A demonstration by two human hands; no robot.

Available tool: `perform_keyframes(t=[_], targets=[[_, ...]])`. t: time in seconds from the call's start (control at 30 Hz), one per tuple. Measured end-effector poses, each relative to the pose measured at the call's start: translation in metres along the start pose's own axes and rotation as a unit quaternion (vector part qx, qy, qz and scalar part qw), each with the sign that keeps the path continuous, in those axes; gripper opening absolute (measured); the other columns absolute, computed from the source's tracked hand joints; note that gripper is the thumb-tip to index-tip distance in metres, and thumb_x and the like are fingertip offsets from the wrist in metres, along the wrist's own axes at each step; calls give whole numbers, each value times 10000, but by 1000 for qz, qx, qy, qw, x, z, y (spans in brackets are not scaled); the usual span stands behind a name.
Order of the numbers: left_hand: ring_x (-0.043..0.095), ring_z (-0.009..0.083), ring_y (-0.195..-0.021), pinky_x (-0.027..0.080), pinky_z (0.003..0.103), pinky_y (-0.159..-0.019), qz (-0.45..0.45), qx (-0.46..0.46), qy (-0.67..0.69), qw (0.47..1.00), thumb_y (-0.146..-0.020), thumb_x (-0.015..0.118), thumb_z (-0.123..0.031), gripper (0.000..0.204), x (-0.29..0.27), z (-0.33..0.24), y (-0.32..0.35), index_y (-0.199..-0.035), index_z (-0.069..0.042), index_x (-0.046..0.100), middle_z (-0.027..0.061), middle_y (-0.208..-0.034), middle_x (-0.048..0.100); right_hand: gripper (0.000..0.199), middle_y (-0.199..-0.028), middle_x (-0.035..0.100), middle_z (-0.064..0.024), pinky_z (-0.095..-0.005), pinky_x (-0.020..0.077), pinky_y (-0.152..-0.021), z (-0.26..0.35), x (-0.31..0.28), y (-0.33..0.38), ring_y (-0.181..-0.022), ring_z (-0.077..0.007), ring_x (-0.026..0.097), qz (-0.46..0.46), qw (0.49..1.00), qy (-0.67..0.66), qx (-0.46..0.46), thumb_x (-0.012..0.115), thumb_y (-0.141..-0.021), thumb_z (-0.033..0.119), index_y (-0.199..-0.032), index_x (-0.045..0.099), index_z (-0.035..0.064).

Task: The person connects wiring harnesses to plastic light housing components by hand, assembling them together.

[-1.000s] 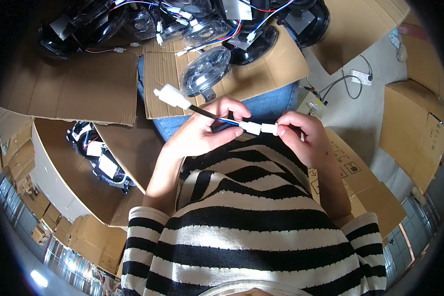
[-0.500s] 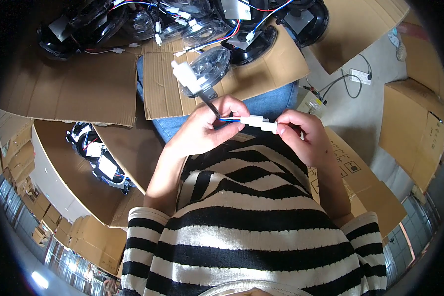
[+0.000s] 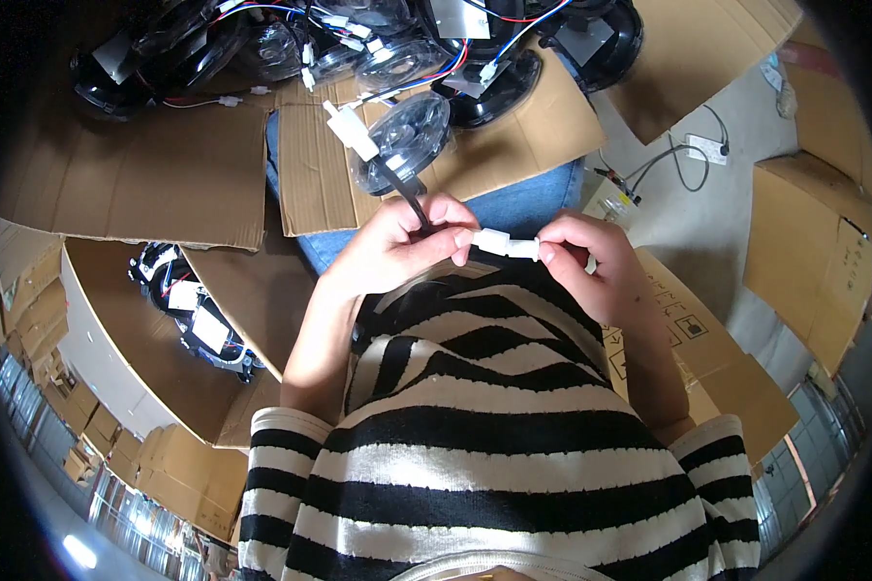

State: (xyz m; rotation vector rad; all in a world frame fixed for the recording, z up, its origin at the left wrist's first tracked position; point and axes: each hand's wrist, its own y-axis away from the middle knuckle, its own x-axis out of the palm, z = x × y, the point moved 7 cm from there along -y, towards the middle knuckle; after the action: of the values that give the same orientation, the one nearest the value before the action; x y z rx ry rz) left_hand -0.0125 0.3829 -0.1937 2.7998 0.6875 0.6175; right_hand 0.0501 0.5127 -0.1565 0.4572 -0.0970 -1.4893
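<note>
Above my lap, my left hand (image 3: 388,252) pinches the wire end of a white plastic connector (image 3: 492,241) between thumb and fingers. A second, smaller white connector (image 3: 522,249) meets its right end, and my right hand (image 3: 596,266) grips that one with thumb and forefinger. Whether the two are fully seated in each other, I cannot tell. From my left hand a black cable (image 3: 404,187) rises to another white connector (image 3: 350,130), which hangs free in front of a clear round plastic lamp housing (image 3: 412,131).
Several black lamp units (image 3: 494,92) with coloured wires lie on a cardboard sheet (image 3: 305,184) across my knees. An open carton (image 3: 116,290) at left holds more wired parts (image 3: 199,310). Cartons (image 3: 814,252), a power strip (image 3: 707,148) and cables are on the floor at right.
My left fingers have slid right onto the connector's end, covering the blue wires that showed before. The two white connectors are now nearly in line. The free connector has shifted slightly left and up.
</note>
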Motion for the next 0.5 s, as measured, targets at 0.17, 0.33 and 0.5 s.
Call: perform_keyframes(t=[0.17,0.33,0.5], targets=[[470,52,-626,378,191,-552,57,-57,-1,997,-805,505,-75,97,10,12,-1,-856,4,526,-6,-664,516,21,-622,503,-112,-294,372,-476,11,4,-2,-522,-224,498,-33,992,89,-87,509,-723,27,-726,504,6],[462,44,-604,371,183,-545,32,-45,36,998,-819,481,-78,93,5,8,-3,-845,-1,526,-16,-647,510,18,-615,460,-41,-209,310,-464,8,-11,-3,-518,-88,410,-39,995,71,-54,495,-729,-2,-714,491,-11],[455,37,-596,361,178,-536,20,-43,20,999,-824,470,-80,101,5,9,-4,-847,0,528,-21,-641,510,28,-629,502,-106,-308,373,-503,13,-4,-5,-565,-256,499,5,996,69,-59,502,-722,43,-713,501,16]])
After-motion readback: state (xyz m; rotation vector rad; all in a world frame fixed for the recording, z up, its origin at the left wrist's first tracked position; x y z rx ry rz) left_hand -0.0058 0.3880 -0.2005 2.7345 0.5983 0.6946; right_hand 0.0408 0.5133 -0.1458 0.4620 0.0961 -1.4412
